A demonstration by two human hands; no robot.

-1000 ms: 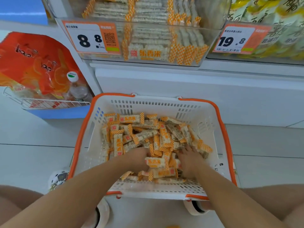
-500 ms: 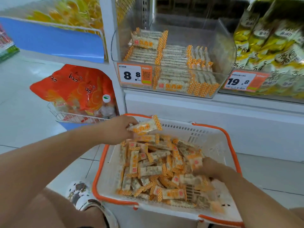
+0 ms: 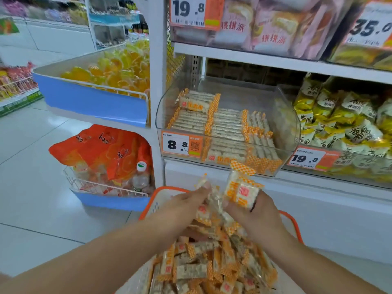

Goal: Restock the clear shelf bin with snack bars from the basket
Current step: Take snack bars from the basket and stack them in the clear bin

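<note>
Snack bars (image 3: 191, 270) are lying in a big heap in the basket (image 3: 293, 224) at the bottom middle of the frame, nearest to us. Just above the heap, both hands are lifting some up. The left hand (image 3: 182, 209) is curling its fingers round a bunch of bars. The right hand (image 3: 254, 215) is gripping a small stack of bars (image 3: 241, 192) that is sticking up past its fingertips. So the picking-up step is going on, and nothing from these hands is in the bin yet.

Farther back, in the middle of the frame, the clear shelf bin (image 3: 290, 132) is sitting on the shelf with a price tag (image 3: 180, 145) on its front. Neat rows of bars are already lying inside it, with room left at the back and on the right. I think the next move needs the hands going up and over the bin's front wall, then laying the bars flat in line with the rows.
</note>
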